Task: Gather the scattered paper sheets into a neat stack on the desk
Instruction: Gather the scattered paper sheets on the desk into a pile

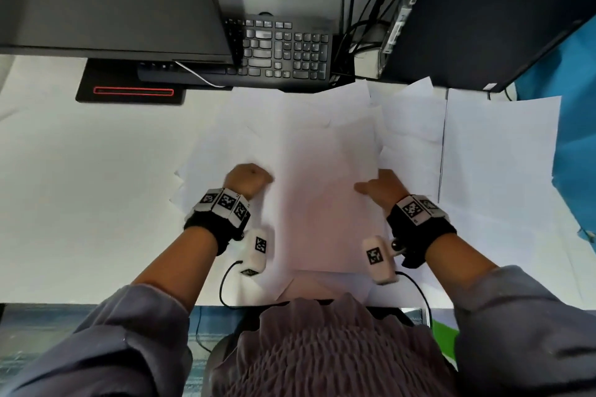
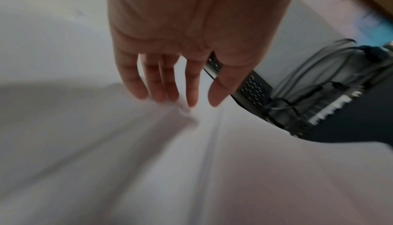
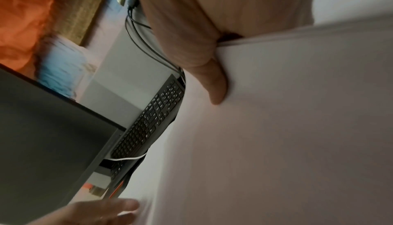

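A bundle of white paper sheets is held in front of me over the white desk. My right hand grips its right edge, thumb on top and fingers hidden beneath; the right wrist view shows the thumb pressed on the sheets. My left hand is at the bundle's left edge. Its fingers hang nearly straight, tips touching a paper edge. More loose sheets lie fanned out beneath, to the left and right.
A black keyboard and a monitor on a stand base line the back of the desk. A dark computer tower with cables stands back right. Blue material borders the right edge.
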`<state>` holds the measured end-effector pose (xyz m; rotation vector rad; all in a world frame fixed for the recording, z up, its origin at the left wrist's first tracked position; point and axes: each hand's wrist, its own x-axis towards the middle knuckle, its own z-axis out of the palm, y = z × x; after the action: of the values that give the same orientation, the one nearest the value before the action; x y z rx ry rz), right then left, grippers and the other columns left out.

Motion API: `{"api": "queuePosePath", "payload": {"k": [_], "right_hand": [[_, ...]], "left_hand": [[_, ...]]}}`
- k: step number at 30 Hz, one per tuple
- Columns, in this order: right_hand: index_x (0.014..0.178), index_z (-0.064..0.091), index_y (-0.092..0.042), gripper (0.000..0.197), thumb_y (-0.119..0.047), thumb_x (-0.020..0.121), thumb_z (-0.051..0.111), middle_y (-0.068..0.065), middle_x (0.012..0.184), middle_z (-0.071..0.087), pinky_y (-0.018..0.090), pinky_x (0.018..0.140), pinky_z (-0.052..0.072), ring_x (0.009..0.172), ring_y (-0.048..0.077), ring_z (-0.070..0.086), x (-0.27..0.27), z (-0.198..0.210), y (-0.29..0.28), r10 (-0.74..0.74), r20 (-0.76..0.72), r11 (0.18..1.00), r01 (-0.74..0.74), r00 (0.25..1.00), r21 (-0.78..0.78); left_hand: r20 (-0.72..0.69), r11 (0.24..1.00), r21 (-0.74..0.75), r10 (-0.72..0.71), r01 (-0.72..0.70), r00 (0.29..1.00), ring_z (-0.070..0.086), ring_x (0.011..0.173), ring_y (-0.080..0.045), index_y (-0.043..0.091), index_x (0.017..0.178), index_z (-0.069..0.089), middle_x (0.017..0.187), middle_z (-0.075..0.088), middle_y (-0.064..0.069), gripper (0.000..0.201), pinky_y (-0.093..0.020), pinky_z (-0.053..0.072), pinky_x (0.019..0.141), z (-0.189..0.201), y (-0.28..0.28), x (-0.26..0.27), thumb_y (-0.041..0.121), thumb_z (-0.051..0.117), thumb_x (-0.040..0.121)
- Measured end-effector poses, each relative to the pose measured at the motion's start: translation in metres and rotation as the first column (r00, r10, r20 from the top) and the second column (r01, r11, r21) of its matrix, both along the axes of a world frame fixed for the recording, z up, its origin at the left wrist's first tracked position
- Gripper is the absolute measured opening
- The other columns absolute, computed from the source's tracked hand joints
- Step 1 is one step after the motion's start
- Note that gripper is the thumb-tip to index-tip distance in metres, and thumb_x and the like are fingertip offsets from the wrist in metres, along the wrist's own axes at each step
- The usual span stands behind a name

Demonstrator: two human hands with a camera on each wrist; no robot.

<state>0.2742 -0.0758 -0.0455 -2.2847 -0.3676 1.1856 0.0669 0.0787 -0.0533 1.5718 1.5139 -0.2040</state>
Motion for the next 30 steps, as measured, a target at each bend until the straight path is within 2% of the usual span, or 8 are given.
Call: {"api": "queuePosePath", "payload": {"k": [3, 7, 14, 17, 20, 23, 27, 30], "right_hand": [[0.103, 0.067, 0.004, 0.029, -0.002, 0.075, 0.066, 0.023, 0.098, 0.069, 0.041, 0.082, 0.054, 0.09, 0.032, 0.067, 0.022, 0.006, -0.012, -0.097, 0.106, 0.993, 0.09, 0.99, 0.07], [0.096, 0.066, -0.007, 0.017, -0.003, 0.08, 0.062, 0.008, 0.071, 0.062, 0.013, 0.044, 0.045, 0.052, 0.012, 0.059, 0.046, 0.017, -0.02, -0.23, 0.155, 0.966, 0.206, 0.961, 0.159], [0.105, 0.065, -0.009, 0.022, -0.005, 0.084, 0.059, 0.004, 0.07, 0.061, 0.028, 0.065, 0.045, 0.06, 0.017, 0.056, 0.053, 0.015, -0.015, -0.227, 0.121, 0.953, 0.195, 0.966, 0.231], [0.104, 0.066, -0.004, 0.023, -0.008, 0.082, 0.059, 0.012, 0.084, 0.064, 0.03, 0.073, 0.046, 0.078, 0.027, 0.062, 0.051, 0.006, -0.015, -0.18, 0.181, 0.976, 0.153, 0.967, 0.155], [0.103, 0.066, -0.003, 0.024, -0.01, 0.082, 0.058, 0.014, 0.09, 0.063, 0.027, 0.074, 0.043, 0.096, 0.033, 0.064, 0.051, -0.001, -0.017, -0.125, 0.244, 0.992, 0.117, 0.962, 0.048], [0.113, 0.063, 0.0, 0.032, -0.012, 0.084, 0.06, 0.022, 0.109, 0.066, 0.026, 0.077, 0.04, 0.106, 0.034, 0.061, 0.053, -0.005, -0.019, -0.077, 0.257, 0.996, 0.088, 0.963, -0.032], [0.114, 0.063, 0.001, 0.034, -0.014, 0.084, 0.064, 0.023, 0.114, 0.065, 0.028, 0.078, 0.041, 0.107, 0.035, 0.061, 0.058, -0.007, -0.017, -0.035, 0.216, 0.996, 0.05, 0.976, -0.068], [0.113, 0.063, 0.003, 0.034, -0.015, 0.084, 0.066, 0.023, 0.115, 0.066, 0.029, 0.082, 0.043, 0.1, 0.029, 0.062, 0.061, -0.008, -0.016, -0.064, 0.142, 0.998, 0.066, 0.988, -0.006]], "left_hand": [[-0.228, 0.969, 0.244, 0.107, -0.05, 0.968, 0.045, 0.123, -0.036, 0.011, 0.121, 0.055, 0.131, 0.048, -0.016, 0.048, -0.045, 0.039, 0.104, 0.005, 0.031, -0.012, 0.028, 0.064, 0.077], [-0.438, 0.971, 0.231, 0.043, 0.067, 0.898, 0.034, 0.128, -0.035, 0.012, 0.132, 0.036, 0.135, 0.04, -0.013, 0.09, -0.056, 0.033, 0.103, 0.003, 0.059, -0.027, 0.043, 0.08, 0.06], [-0.402, 0.995, 0.047, -0.064, 0.09, 0.913, 0.043, 0.13, -0.036, 0.024, 0.129, 0.05, 0.138, 0.049, -0.01, 0.109, -0.046, 0.038, 0.107, -0.027, 0.078, -0.04, 0.052, 0.084, 0.029], [-0.333, 0.985, 0.058, -0.132, 0.16, 0.934, 0.048, 0.128, -0.03, 0.016, 0.132, 0.052, 0.139, 0.051, -0.011, 0.076, -0.034, 0.04, 0.106, -0.014, 0.069, -0.036, 0.021, 0.082, 0.063], [-0.255, 0.941, 0.113, -0.282, 0.318, 0.925, 0.057, 0.115, -0.032, 0.014, 0.113, 0.066, 0.123, 0.063, -0.014, 0.043, -0.031, 0.045, 0.092, 0.011, 0.067, -0.028, 0.002, 0.067, 0.072], [-0.24, 0.826, 0.254, -0.451, 0.504, 0.86, 0.059, 0.107, -0.036, 0.022, 0.095, 0.068, 0.117, 0.065, -0.015, 0.032, -0.034, 0.045, 0.087, 0.053, 0.067, -0.012, -0.001, 0.055, 0.077], [-0.39, 0.524, 0.464, -0.603, 0.715, 0.695, 0.058, 0.106, -0.036, 0.031, 0.103, 0.065, 0.118, 0.063, -0.011, 0.034, -0.04, 0.044, 0.084, 0.135, 0.061, 0.026, 0.009, 0.047, 0.083], [-0.428, 0.396, 0.518, -0.648, 0.759, 0.63, 0.058, 0.104, -0.035, 0.029, 0.101, 0.066, 0.113, 0.065, -0.008, 0.035, -0.042, 0.046, 0.084, 0.186, 0.063, 0.058, 0.009, 0.044, 0.083]]}}
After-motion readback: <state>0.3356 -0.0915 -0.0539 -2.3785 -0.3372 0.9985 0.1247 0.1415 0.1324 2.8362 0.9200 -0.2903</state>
